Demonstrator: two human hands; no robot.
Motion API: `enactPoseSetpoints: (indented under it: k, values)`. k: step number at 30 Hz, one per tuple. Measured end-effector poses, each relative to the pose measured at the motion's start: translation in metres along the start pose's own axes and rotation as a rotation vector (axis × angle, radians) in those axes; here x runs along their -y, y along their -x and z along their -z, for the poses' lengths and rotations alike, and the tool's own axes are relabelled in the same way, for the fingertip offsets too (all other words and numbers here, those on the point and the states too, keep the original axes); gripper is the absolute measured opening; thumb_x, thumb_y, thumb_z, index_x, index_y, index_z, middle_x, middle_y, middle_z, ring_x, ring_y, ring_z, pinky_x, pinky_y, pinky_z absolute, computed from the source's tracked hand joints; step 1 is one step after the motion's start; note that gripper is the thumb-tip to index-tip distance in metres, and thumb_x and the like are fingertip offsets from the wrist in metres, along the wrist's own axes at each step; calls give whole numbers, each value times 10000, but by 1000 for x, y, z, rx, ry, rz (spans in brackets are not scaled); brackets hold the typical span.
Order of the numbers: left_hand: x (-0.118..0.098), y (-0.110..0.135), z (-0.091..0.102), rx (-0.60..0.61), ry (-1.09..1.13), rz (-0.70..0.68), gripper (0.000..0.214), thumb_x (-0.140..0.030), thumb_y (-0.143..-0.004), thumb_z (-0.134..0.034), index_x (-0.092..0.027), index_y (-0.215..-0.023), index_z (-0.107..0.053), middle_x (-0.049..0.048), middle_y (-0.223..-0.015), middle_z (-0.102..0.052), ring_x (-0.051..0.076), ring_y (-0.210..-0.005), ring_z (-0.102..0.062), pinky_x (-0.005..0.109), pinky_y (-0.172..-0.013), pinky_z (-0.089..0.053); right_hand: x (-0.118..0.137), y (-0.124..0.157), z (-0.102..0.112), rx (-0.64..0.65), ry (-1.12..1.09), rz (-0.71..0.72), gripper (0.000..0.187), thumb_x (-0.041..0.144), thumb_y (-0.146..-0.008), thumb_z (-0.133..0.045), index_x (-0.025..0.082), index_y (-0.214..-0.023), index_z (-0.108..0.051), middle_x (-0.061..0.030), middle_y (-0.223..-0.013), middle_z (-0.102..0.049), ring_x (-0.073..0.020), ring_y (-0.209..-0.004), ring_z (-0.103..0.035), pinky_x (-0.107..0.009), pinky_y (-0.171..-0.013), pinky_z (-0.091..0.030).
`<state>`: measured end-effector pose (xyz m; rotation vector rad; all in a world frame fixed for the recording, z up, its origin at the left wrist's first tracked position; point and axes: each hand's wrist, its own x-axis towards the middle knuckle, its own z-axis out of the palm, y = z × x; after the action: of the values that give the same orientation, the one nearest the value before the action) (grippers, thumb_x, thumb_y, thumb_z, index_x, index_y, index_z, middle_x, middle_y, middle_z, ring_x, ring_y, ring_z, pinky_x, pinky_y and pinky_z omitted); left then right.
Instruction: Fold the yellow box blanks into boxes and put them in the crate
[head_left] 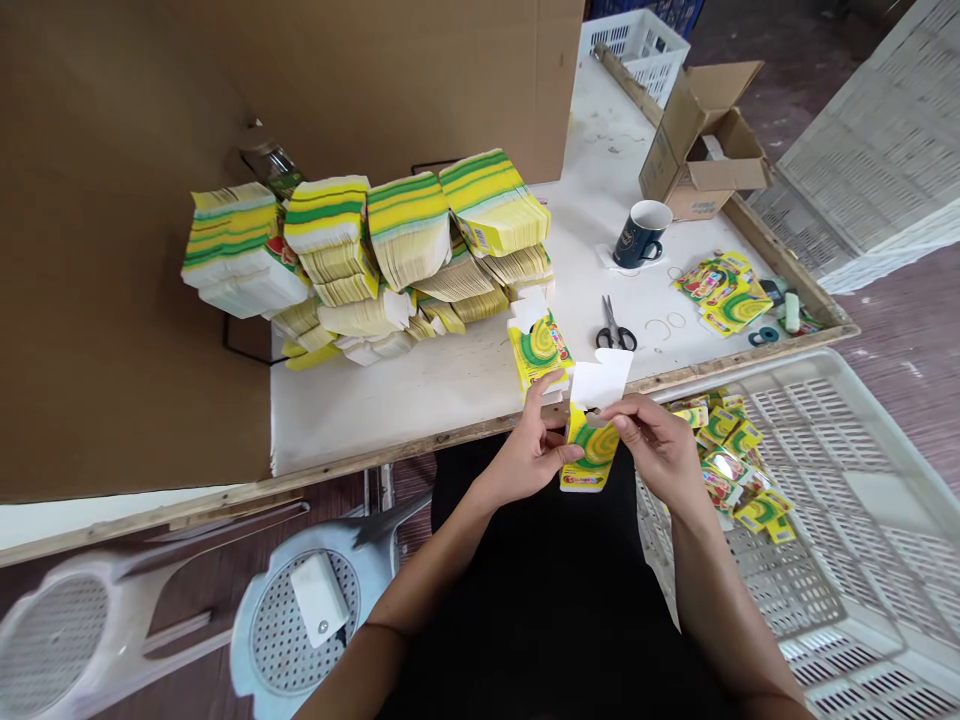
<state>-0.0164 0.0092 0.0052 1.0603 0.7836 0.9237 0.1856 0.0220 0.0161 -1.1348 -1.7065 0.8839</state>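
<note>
Head view, entries listed from the grip outward.

1. Left hand [525,455]: fingers [546,392] closed around the left edge of a small carton [592,455], thumb laid on its printed face.
2. Right hand [664,445]: fingers [621,422] pinched on the same carton's upper right corner, at the base of its white flap [600,378], which stands open above them.
3. Small carton: yellow with a green swirl, held upright between both sets of fingers, just off the near edge of the tabletop [420,390], over a dark lap.
4. Second carton [540,348]: same print, standing on the tabletop just beyond the left fingers, top flap open.
5. Scissors [616,332]: lying flat beyond the right fingers, black handles toward them.
6. Rubber bands [660,326]: loose, just right of the scissors.
7. Flat carton stacks [360,250]: a leaning row, well beyond and to the left of the left fingers.
8. Dark mug [641,235]: farther out than the scissors.
9. Printed pile [724,290]: right of the mug.
10. White crate [847,450]: right of the right fingers, with made-up cartons [731,450] in its near corner.
11. Cardboard box [701,140]: open, farthest out.
</note>
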Motion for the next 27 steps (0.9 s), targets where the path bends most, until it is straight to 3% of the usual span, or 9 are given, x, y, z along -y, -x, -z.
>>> enactPoseSetpoints:
  k: [2,4,7,10,12,14,16,23,27]
  values:
    - [1,-2,0,19,-14,-14,897,-384,-841,-821,-301,-1539,-264,119,-1245,-719,224,-943,-752,338,-835,-593,-3,1,-3,-88,-4,-22,179,376,-1002,-631,248,-1091,-718,-76,-1078,-710,-201,-921,-691,-308,-761,-545]
    - [2,-4,1,32,-59,-51,759,-402,-878,-776,-274,-1513,-380,142,-1337,-688,253,-1054,-743,360,-888,-598,-5,2,-3,-141,-22,-33,265,427,-1008,-610,258,-1189,-705,-97,-1180,-701,-223,-988,-695,-342,-807,-560]
    - [5,-6,2,-25,-137,-114,547,-385,-915,-731,-251,-1411,-544,136,-1442,-633,264,-1136,-722,356,-912,-604,-5,1,3,-116,-6,-2,412,535,-1047,-477,257,-1180,-750,-103,-1136,-719,-254,-1046,-675,-393,-882,-544]
    - [9,-6,1,-77,-215,-156,472,-335,-935,-705,-261,-1386,-586,113,-1490,-604,254,-1181,-706,338,-935,-601,-1,0,10,13,51,-84,403,549,-993,-581,253,-1207,-751,-47,-879,-701,-191,-742,-624,-314,-654,-492]
    - [10,-5,-1,-58,-251,-174,473,-306,-960,-665,-271,-1421,-563,109,-1512,-584,260,-1249,-676,347,-984,-589,1,-1,11,97,102,-179,424,465,-938,-683,250,-1304,-684,36,-675,-591,-128,-528,-458,-267,-516,-366]
    - [11,-5,-1,-12,-254,-182,478,-291,-987,-619,-271,-1456,-527,114,-1545,-549,275,-1347,-617,368,-1049,-561,3,-2,8,111,174,-224,422,397,-917,-694,232,-1304,-651,86,-566,-485,-109,-464,-368,-257,-491,-303]
    - [10,-5,-1,18,-226,-168,477,-291,-1001,-593,-267,-1468,-499,122,-1573,-515,284,-1407,-569,380,-1083,-538,3,-3,3,96,227,-239,374,369,-911,-678,215,-1252,-651,95,-538,-481,-106,-446,-372,-256,-497,-301]
    - [4,-6,-1,-22,-11,-51,586,-371,-884,-774,-235,-1387,-506,130,-1309,-698,241,-1074,-740,326,-895,-582,5,-5,0,105,220,-231,488,446,-921,-685,200,-1341,-652,98,-484,-457,-123,-439,-409,-261,-500,-318]
    - [6,-8,-4,-38,37,-22,610,-394,-827,-829,-228,-1343,-550,118,-1249,-721,224,-962,-760,327,-852,-595,0,-3,3,18,206,-133,372,437,-986,-618,224,-1269,-730,-22,-793,-702,-132,-559,-505,-279,-561,-407]
